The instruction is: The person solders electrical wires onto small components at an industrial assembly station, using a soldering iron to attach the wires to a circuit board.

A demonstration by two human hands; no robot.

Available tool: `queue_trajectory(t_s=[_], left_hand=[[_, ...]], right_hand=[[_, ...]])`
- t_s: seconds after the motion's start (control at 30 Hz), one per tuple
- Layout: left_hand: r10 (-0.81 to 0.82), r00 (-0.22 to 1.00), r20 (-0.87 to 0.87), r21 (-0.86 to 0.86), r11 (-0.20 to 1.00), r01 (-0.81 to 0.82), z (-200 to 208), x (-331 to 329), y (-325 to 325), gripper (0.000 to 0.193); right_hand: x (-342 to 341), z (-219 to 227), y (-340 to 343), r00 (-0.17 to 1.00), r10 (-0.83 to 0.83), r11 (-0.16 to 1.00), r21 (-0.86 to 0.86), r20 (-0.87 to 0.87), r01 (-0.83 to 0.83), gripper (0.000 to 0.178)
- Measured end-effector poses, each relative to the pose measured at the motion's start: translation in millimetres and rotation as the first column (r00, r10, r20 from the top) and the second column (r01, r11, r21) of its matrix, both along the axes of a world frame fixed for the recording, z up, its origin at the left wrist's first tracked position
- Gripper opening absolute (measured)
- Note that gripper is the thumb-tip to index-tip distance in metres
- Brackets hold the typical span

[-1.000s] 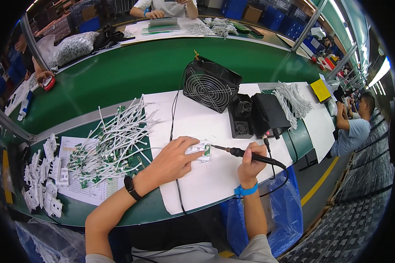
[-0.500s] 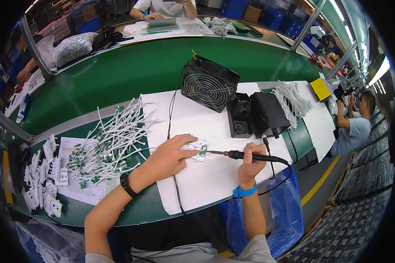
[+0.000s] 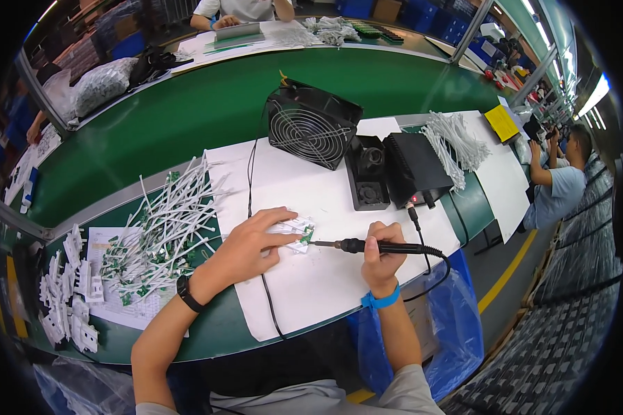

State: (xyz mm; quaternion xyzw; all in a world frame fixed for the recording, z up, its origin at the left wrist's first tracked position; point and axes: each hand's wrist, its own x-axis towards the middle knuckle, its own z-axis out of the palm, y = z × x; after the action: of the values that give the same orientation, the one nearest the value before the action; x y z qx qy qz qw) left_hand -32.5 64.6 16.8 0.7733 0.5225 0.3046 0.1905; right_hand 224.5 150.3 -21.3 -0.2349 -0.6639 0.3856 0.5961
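Observation:
In my right hand (image 3: 383, 261) is a soldering iron (image 3: 353, 245), gripped by its black handle and pointing left. The tip meets, or nearly meets, a small green circuit board (image 3: 307, 235). That board sits at the right end of a white plastic piece (image 3: 296, 245) on the white sheet (image 3: 311, 290). My left hand (image 3: 253, 245) holds the piece down, fingers extended across it and thumb below; the palm hides part of it. Left of this hand lies a heap of white wires with green boards (image 3: 176, 228).
White plastic housings (image 3: 69, 294) are piled at the far left. Behind the sheet stand a black fan (image 3: 311, 131), a black soldering stand (image 3: 369, 176) and a black power box (image 3: 417, 169). White wires (image 3: 457, 149) lie behind the box. A black cable (image 3: 273, 308) crosses the sheet. Other people work nearby.
The whole view has shifted slightly, so the bench things appear a little further left. Both hands keep their grips, and the iron stays at the board.

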Motion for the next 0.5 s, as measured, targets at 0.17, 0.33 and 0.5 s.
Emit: queue_trajectory(t_s=[0.17, 0.33, 0.5], left_hand=[[0.002, 1.0, 0.001, 0.019, 1.0, -0.002, -0.2, 0.5, 1.8, 0.048], [0.005, 1.0, -0.004, 0.021, 1.0, -0.005, -0.3, 0.0, 1.3, 0.046], [0.004, 1.0, -0.003, 0.023, 1.0, -0.004, -0.5, 0.1, 1.1, 0.047]], right_hand=[[-0.7, 2.0, 0.4, 1.0, 0.012, 1.0, -0.004, 0.008, -0.012, 0.017], [-0.7, 0.1, 1.4, 1.0, 0.007, 1.0, 0.02, 0.028, -0.007, 0.017], [-0.7, 0.5, 0.9, 1.0, 0.007, 1.0, 0.019, 0.024, -0.007, 0.017]])
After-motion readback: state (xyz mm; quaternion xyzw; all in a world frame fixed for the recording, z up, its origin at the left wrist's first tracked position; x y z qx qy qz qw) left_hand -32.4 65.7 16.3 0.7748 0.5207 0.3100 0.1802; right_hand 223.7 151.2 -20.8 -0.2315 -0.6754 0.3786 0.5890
